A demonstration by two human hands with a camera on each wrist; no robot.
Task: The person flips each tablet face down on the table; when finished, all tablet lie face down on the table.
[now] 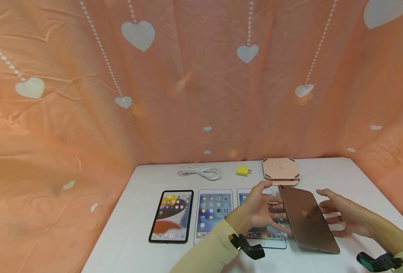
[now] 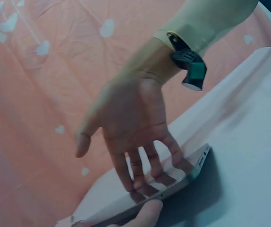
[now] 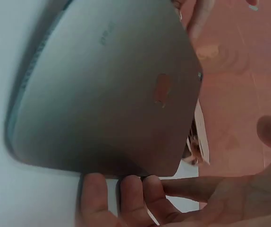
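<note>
An orange curtain (image 1: 188, 94) with pale hearts is hanging behind a white table (image 1: 126, 235). On the table's right half, a rose-bronze tablet (image 1: 307, 220) is leaning back side up, its left long edge raised off the tabletop and its right long edge sitting low. To its left, a black-edged tablet (image 1: 171, 216) and two white tablets (image 1: 214, 212) (image 1: 266, 236) are lying screen up in a row, narrow strips of tabletop separating them.

The left hand (image 1: 256, 210) is reaching over the nearer white one, straight fingers spreading, thumb standing away, a fingertip touching the raised edge. The right hand (image 1: 351, 216) is facing it, fingers slightly apart, fingertips meeting the lower edge, thumb standing off; how firmly they are pressing cannot be told. White tabletop is showing between that hand and the table's right edge.

A folded pink stand (image 1: 281, 168) is sitting near the back edge, just beyond the leaning tablet's upper corner. A coiled white cable (image 1: 205, 171) is lying farther left, and a yellow adapter (image 1: 242, 171) is resting between them.
</note>
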